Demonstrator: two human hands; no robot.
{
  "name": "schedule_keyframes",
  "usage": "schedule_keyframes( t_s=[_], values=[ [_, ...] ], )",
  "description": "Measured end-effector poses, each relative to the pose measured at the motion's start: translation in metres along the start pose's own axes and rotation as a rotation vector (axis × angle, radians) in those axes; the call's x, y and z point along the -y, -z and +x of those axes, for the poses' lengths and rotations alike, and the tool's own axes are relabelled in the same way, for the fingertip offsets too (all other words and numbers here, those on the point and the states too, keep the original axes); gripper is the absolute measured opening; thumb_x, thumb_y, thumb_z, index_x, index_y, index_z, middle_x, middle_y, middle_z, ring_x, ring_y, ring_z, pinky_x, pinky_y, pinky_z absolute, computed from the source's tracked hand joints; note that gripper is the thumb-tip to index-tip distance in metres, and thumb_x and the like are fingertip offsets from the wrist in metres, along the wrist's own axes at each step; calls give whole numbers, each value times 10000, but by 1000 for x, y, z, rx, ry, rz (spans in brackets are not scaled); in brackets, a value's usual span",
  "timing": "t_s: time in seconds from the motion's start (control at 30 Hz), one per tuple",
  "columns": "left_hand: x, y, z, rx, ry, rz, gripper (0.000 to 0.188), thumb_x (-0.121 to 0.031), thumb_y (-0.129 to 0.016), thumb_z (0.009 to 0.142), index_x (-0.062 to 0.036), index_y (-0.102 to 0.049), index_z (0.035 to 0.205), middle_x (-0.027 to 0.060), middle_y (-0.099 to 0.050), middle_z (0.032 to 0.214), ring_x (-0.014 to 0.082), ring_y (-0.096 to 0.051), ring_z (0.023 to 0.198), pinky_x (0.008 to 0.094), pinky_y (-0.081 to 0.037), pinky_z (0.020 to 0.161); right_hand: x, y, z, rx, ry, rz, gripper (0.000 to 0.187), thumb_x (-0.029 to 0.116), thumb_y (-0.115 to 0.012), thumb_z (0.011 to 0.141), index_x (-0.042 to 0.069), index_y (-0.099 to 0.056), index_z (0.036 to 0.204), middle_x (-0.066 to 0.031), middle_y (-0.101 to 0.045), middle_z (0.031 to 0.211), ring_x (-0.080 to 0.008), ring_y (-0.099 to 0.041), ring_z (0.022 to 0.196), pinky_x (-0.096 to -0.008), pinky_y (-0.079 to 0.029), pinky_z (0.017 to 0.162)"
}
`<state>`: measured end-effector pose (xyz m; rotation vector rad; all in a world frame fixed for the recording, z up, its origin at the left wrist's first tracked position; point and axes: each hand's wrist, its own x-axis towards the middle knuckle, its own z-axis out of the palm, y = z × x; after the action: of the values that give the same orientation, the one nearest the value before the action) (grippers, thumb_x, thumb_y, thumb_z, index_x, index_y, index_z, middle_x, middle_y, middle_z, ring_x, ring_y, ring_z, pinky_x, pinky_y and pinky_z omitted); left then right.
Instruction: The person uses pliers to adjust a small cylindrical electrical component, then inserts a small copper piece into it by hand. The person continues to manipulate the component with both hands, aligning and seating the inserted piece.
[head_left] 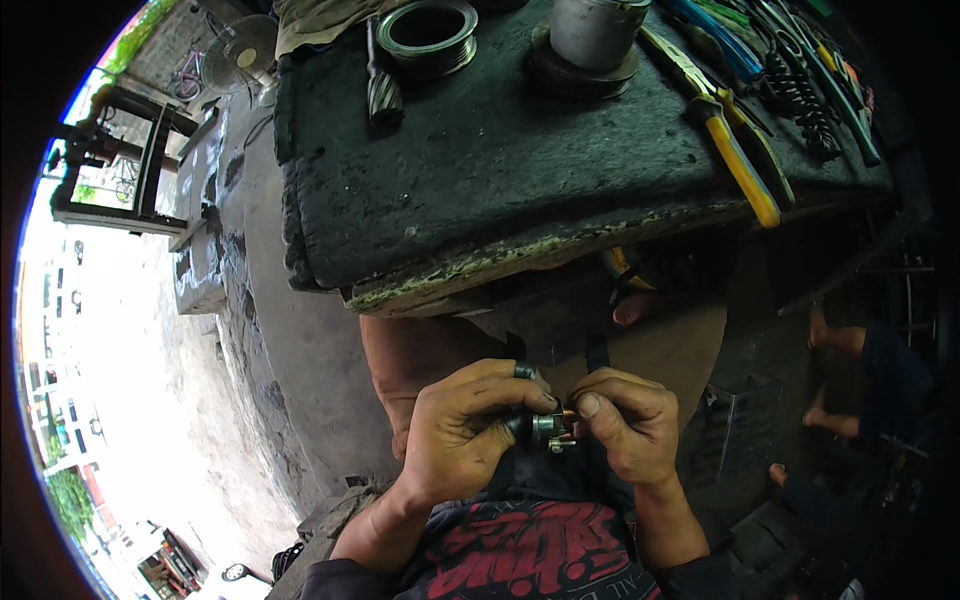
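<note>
In front of my torso, my left hand (465, 430) pinches a small, round silver metal part (545, 430) between thumb and fingers. A short bolt-like stud sticks out at its lower side. Close against it, my right hand (635, 420) has thumb and forefinger closed on a small copper-coloured piece (570, 413) at the part's right side. The fingertips partly cover both, so I cannot tell how they join. Dark bands wrap some fingers of my left hand.
Beyond my knees stands a dark, worn workbench (450, 190). On it lie a ribbed metal ring (428, 62), a fluted cutter (384, 98), a grey cup (595, 38), yellow-handled pliers (738, 160) and a coil spring (800, 100). Another person's bare legs (840, 335) show at the right.
</note>
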<state>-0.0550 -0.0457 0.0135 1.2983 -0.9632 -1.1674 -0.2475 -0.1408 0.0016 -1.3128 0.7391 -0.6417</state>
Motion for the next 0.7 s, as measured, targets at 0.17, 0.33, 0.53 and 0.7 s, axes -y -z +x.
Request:
schedule_keyframes(
  t_s=[0.17, 0.33, 0.53, 0.7],
  values=[
    [0, 1, 0, 1, 8, -14, 332, 259, -594, 772, 75, -712, 1022, 173, -650, 1176, 223, -691, 1079, 318, -599, 939, -5, -6, -1, -39, -26, 132, 142, 88, -711, 979, -54, -704, 991, -62, -686, 860, -90, -634, 766, -229, -491, 641],
    [2, -1, 1, -23, 39, -62, 338, 263, -596, 763, 78, -707, 1023, 176, -649, 1176, 227, -688, 1091, 325, -597, 946, -5, -10, -5, -84, -16, 217, 179, 32, -741, 948, -47, -673, 1094, -71, -683, 955, -94, -640, 816, -231, -539, 724],
    [6, -1, 2, -17, 67, -119, 327, 248, -623, 772, 74, -701, 1038, 171, -649, 1175, 228, -678, 1106, 336, -596, 954, -10, -4, -3, 14, 45, 335, 276, -38, -789, 875, -51, -660, 1118, -133, -659, 1094, -120, -638, 913, -242, -557, 787],
    [9, -3, 2, -27, 79, -225, 300, 219, -641, 780, 68, -702, 1032, 173, -648, 1174, 230, -678, 1090, 340, -596, 955, -16, -2, -1, 60, 97, 418, 322, -70, -811, 834, -44, -663, 1119, -138, -655, 1092, -120, -632, 921, -242, -554, 794]
  ],
)
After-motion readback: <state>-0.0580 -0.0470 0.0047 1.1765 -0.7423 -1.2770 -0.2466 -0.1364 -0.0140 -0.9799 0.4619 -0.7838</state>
